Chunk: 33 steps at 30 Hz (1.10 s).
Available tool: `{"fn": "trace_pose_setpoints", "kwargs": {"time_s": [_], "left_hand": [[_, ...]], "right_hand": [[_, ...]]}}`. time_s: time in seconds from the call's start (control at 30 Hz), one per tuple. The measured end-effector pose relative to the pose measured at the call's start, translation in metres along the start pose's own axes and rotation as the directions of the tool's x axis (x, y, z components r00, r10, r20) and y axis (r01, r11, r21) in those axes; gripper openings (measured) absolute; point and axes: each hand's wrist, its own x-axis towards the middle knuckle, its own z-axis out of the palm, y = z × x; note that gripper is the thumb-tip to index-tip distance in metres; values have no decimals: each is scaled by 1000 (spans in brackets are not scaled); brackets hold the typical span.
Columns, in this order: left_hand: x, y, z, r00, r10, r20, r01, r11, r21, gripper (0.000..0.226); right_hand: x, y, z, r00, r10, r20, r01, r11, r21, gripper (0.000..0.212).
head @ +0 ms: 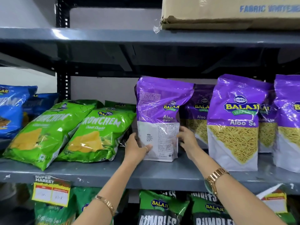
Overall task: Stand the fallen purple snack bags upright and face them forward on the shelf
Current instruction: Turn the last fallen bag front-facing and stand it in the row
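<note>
A purple snack bag (159, 114) stands upright on the grey shelf (162, 174), turned so its printed back and side panel show. My left hand (138, 148) grips its lower left edge, thumb across the white panel. My right hand (188, 140) holds its lower right edge. To the right, another purple bag (235, 122) stands upright with its front label facing out. A third purple bag (289, 120) stands at the frame's right edge, and more purple bags (197, 114) stand behind in the back row.
Green snack bags (94, 133) lean on the shelf to the left, with blue bags (11, 111) beyond them. A cardboard box (227, 13) sits on the shelf above. Green and black bags (159, 208) fill the shelf below, near yellow price tags (52, 194).
</note>
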Motion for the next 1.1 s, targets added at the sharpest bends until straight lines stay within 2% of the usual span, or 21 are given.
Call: {"fn": "trace_pose_setpoints", "kwargs": {"time_s": [0.03,0.1,0.2,0.3,0.4,0.5,0.6,0.7,0.77,0.87,0.97,1.03,1.1], "left_hand": [[-7,2,1,997,-8,-76,8,1000,-10,74],[-23,7,8,977,-60,-204,30,989,-148,73],[-39,11,26,960,-129,-249,42,944,-329,66],[-40,14,38,974,-102,-202,23,933,-359,57],[-30,14,40,984,-88,-157,30,939,-341,49],[-6,10,36,982,-147,-117,103,943,-317,42],[16,12,31,960,-281,13,262,874,-410,44],[30,13,21,939,-288,189,344,764,-546,44],[30,13,15,930,-278,242,364,793,-489,49],[30,11,11,923,-325,206,385,773,-503,58],[16,6,6,939,-342,27,298,774,-558,57],[-2,0,1,948,-318,-23,244,769,-591,50],[-16,-2,-3,972,-234,14,198,790,-580,37]], "right_hand": [[3,-3,0,1000,5,-12,-4,999,46,30],[12,-4,0,998,37,-59,-29,991,130,23],[24,4,5,981,156,-118,-130,970,206,31],[29,12,8,968,243,-61,-231,959,164,34],[25,12,8,970,242,15,-242,962,127,29],[21,9,7,966,249,72,-257,958,130,24],[15,8,7,943,266,198,-288,953,94,30],[4,5,10,905,235,355,-242,970,-25,26],[2,6,11,908,194,371,-175,981,-85,28],[8,9,12,960,155,234,-138,987,-85,34],[19,14,12,985,126,120,-117,990,-76,31],[22,17,14,976,148,157,-138,988,-74,29],[24,18,18,944,209,254,-205,978,-43,29]]}}
